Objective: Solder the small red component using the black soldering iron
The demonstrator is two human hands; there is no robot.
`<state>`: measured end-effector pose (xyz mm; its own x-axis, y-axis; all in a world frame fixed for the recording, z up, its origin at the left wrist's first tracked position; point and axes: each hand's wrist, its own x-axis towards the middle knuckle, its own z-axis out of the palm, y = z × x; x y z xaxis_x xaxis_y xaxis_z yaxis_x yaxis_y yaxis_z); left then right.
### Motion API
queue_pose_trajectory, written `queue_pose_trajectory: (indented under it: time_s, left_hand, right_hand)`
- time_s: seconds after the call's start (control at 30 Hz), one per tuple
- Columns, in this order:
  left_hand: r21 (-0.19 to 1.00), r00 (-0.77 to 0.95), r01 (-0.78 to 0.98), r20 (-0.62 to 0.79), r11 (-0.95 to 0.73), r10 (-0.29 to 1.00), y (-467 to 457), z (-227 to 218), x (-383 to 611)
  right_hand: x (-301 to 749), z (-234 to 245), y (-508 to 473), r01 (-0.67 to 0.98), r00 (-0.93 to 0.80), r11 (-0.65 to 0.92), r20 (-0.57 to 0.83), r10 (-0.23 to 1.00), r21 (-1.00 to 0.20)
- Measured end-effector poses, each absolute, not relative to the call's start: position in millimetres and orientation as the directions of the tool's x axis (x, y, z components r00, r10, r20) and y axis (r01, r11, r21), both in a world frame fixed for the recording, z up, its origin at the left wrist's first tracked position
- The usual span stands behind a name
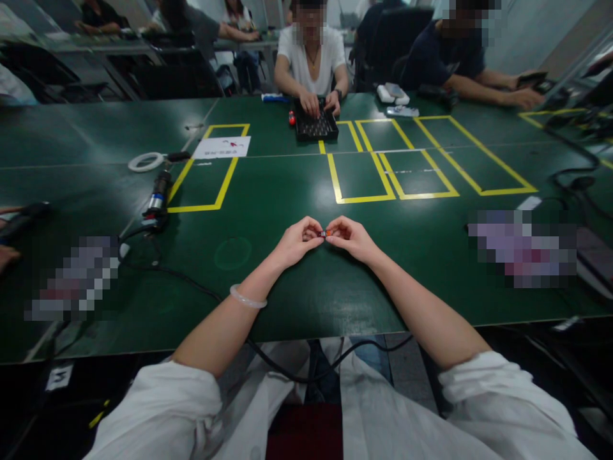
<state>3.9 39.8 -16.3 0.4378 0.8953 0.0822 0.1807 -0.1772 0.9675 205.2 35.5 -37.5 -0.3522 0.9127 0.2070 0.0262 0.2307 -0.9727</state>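
Note:
My left hand (297, 241) and my right hand (351, 237) meet just above the green table (268, 204), fingertips together. Between them they pinch a tiny red and dark part (325, 234). Both hands are closed in a pinch on it. A pale bangle (247, 298) circles my left wrist. What the small part is stays too small to name.
Yellow tape rectangles (393, 169) mark the table. Across it a person in white handles a black tray (315, 126). A white paper (222, 147), a tape roll (145, 161) and a cylindrical tool (157, 198) lie left. Cables (182, 276) cross the near edge. Other people sit around.

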Motion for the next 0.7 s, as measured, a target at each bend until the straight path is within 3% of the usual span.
queue_pose_trajectory:
  time_s: [0.7]
  left_hand:
    - [0.932, 0.446, 0.263, 0.114, -0.251, 0.888, 41.8, -7.7, -3.2]
  right_hand:
    - [207.0, -39.3, 37.3, 0.1, -0.369, 0.268, 0.215, 0.904, -0.958]
